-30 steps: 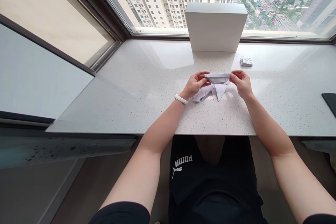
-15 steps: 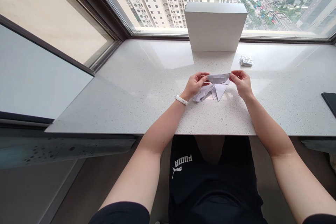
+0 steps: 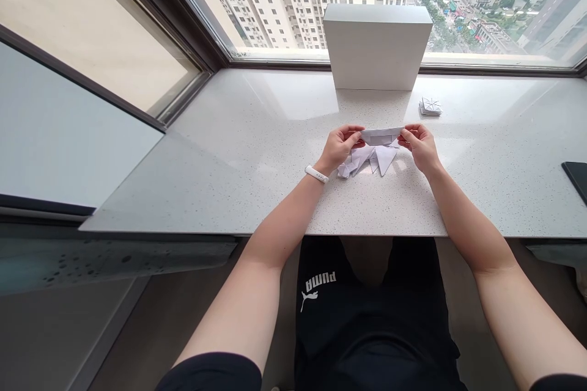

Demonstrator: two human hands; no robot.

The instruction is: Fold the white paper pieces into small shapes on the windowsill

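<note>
Countertop [image 3: 229, 165] beneath level, opposed hands [image 3: 339, 145]

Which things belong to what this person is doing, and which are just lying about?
Seemingly part of it:
folded paper strip, held at its ends by left hand and right hand
folded paper pieces below it, joined or not, I can't tell

Seemingly just lying about:
small paper stack, untouched, though it may belong
pale upright box
dark flat object at the right edge
</note>
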